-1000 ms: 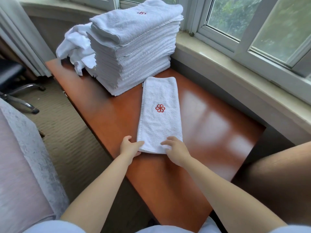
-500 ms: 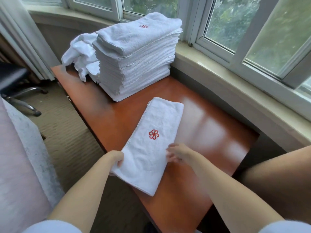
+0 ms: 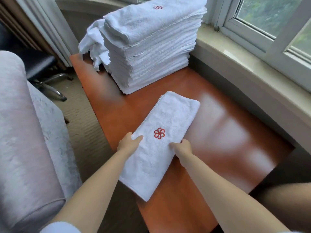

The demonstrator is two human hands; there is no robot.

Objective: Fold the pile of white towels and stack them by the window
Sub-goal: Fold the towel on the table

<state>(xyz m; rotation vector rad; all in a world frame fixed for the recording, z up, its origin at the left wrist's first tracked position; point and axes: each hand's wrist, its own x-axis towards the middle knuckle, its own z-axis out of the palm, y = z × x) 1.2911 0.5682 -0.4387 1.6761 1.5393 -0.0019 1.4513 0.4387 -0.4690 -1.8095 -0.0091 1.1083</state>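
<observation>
From the head view, the folded towel [image 3: 161, 142] lies at lower centre on the wooden table [image 3: 227, 132], its long axis slanting from lower left up to upper right, the far end aimed toward the stack of folded towels [image 3: 151, 47] at top centre by the window [image 3: 269, 19]. The left hand [image 3: 128, 143] grips its left long edge and the right hand [image 3: 183, 147] pinches the right edge, both level with the red emblem [image 3: 159, 133] at mid-length. I'd judge neither hand is nearer, so a fold or lift would take both together.

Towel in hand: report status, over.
Left hand and right hand grip the folded towel, one each side. It lies diagonally on the table. Stack ahead; path clear.
</observation>
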